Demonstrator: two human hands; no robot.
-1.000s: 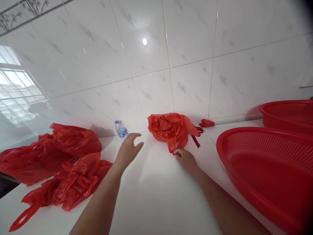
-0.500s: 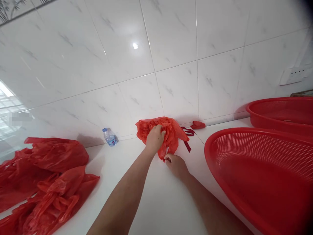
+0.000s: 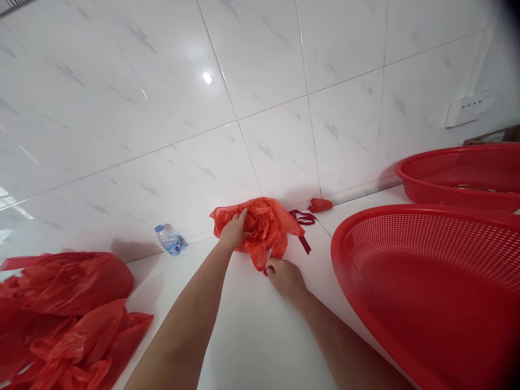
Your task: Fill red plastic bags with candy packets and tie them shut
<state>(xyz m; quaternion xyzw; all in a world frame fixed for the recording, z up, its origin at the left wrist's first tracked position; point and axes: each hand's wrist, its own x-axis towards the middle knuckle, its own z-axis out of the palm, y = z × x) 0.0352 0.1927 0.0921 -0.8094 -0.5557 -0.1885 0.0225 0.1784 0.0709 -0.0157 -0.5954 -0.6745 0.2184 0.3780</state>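
Observation:
A crumpled red plastic bag lies against the tiled wall on the white tabletop. On its left part is my left hand, fingers curled into the thin plastic and partly hidden by it. My right hand pinches a lower corner or handle of the same bag between thumb and fingers. Just right of the bag lie a dark red ribbon and a small red bundle.
A large red perforated plastic basket stands close to my right forearm, with another red basket behind it. More red plastic bags are heaped at the left. A small water bottle leans by the wall, where a socket is fixed.
My left hand has shifted from the middle of the bag to its left part, and the bag looks more spread out. My right hand keeps its pinch. The view has turned slightly right.

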